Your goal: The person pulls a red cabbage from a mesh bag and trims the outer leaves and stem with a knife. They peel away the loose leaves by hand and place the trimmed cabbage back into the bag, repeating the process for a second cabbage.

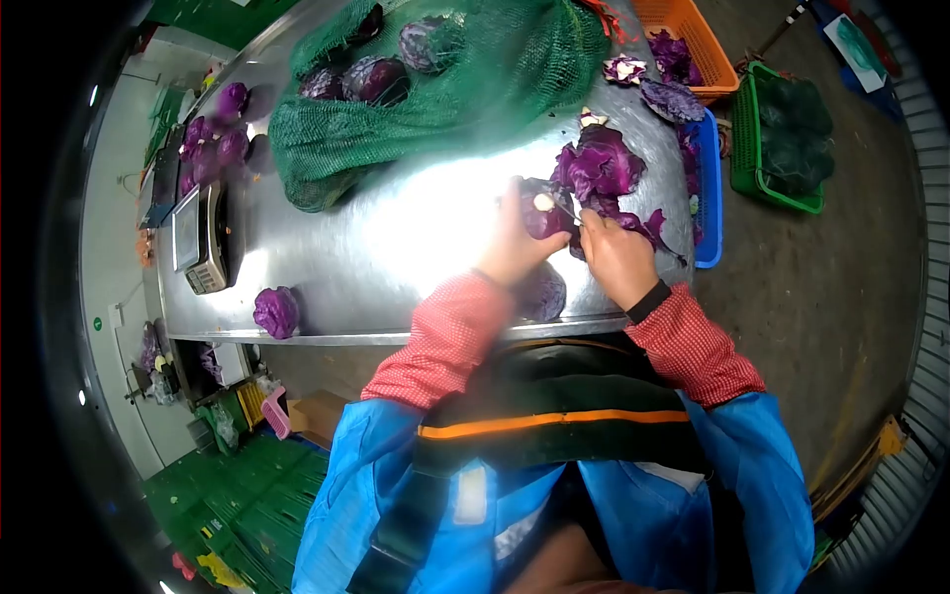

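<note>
My left hand (510, 245) is closed around a red cabbage (539, 220), holding it above the steel table with its pale cut stem facing up. In my right hand (618, 259) is a small knife (574, 215), its blade against the cabbage close to the stem; most of the handle is hidden by my fingers. Loose purple cabbage leaves (602, 163) lie in a heap just beyond my right hand. Another cabbage (542, 294) rests near the table's front edge, partly behind my left wrist.
A green mesh sack (426, 129) holding several cabbages lies across the steel table (336, 252). To the left are a scale (203, 243), a lone cabbage (277, 312) and a cabbage pile (213, 144). Blue (709, 188), orange (698, 25) and green crates (744, 148) stand at the right.
</note>
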Action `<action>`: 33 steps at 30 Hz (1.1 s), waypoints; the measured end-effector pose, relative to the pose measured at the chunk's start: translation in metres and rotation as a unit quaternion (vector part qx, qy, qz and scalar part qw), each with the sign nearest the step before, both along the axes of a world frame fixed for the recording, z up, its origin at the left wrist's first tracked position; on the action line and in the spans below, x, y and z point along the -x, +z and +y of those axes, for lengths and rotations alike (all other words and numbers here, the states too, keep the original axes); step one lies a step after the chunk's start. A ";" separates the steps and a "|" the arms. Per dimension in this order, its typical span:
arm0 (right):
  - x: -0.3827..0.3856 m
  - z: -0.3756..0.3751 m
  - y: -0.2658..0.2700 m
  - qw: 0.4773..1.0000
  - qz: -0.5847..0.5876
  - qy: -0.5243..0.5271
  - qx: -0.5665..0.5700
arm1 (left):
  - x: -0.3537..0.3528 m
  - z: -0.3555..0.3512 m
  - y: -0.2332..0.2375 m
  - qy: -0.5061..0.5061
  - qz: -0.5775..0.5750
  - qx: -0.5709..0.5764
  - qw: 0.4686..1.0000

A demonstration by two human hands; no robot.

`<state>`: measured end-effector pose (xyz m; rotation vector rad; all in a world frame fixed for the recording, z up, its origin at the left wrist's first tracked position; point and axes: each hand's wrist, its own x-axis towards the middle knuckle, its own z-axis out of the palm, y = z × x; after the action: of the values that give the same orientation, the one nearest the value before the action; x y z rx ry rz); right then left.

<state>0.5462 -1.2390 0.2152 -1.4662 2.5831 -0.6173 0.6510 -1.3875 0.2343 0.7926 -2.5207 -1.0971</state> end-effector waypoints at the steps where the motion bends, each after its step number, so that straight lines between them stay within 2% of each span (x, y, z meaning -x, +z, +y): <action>1: -0.001 0.003 0.007 1.000 0.004 -0.001 -0.003 | 0.001 0.000 -0.007 0.007 0.023 0.000 1.000; 3: -0.003 0.006 0.020 0.999 0.035 0.008 0.014 | 0.006 0.001 -0.018 0.024 0.049 0.002 0.999; 8: 0.006 0.006 -0.005 0.996 0.092 -0.015 0.000 | 0.020 0.008 -0.021 0.025 0.048 0.030 0.998; 11: 0.024 -0.001 -0.019 0.994 0.104 -0.032 -0.028 | 0.029 0.014 -0.014 0.024 0.029 0.016 0.999; 14: 0.037 -0.011 -0.020 0.994 0.094 -0.038 -0.045 | 0.037 0.012 -0.009 0.056 -0.075 0.060 0.994; 16: 0.041 -0.019 -0.026 0.993 0.104 -0.042 -0.043 | 0.038 0.010 -0.011 0.062 -0.067 0.037 0.995; 17: 0.042 -0.022 -0.018 0.993 0.084 -0.035 -0.080 | 0.039 0.010 -0.014 0.066 -0.061 0.026 0.996; 20: 0.055 -0.025 -0.016 0.986 0.032 -0.093 -0.132 | 0.035 0.021 -0.022 0.019 -0.057 0.111 0.992; 21: 0.073 -0.025 -0.033 0.983 0.016 -0.103 -0.151 | 0.030 0.033 -0.026 0.010 0.006 0.166 0.986; 22: 0.077 -0.026 -0.025 0.989 -0.011 -0.104 -0.107 | 0.026 0.033 -0.023 0.006 0.003 0.172 0.985; 24: 0.066 -0.028 -0.018 0.993 -0.076 -0.064 -0.064 | 0.020 0.026 -0.022 0.035 0.066 0.075 0.994; 25: 0.053 -0.030 -0.008 0.992 -0.108 -0.053 -0.049 | 0.014 0.020 -0.019 0.039 0.026 0.026 0.999; 26: 0.042 -0.032 0.007 0.988 -0.130 -0.064 -0.052 | 0.012 0.013 -0.020 0.016 0.043 0.040 0.998; 27: 0.039 -0.036 0.006 0.987 -0.137 -0.079 -0.004 | 0.009 0.009 -0.025 -0.009 0.057 0.052 0.997; 29: 0.039 -0.040 -0.007 0.981 -0.154 -0.105 0.059 | 0.001 0.011 -0.026 -0.033 0.064 0.063 0.995; 32: 0.050 -0.050 -0.036 0.974 -0.161 -0.135 0.087 | -0.010 0.006 -0.030 -0.030 0.154 -0.034 0.987; 33: 0.052 -0.051 -0.048 0.971 -0.163 -0.154 0.083 | -0.014 0.003 -0.031 -0.012 0.163 -0.108 0.981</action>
<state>0.4941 -1.2903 0.1670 -0.9021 2.5552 -1.0368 0.6651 -1.3844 0.2035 0.5779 -2.1700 -1.4000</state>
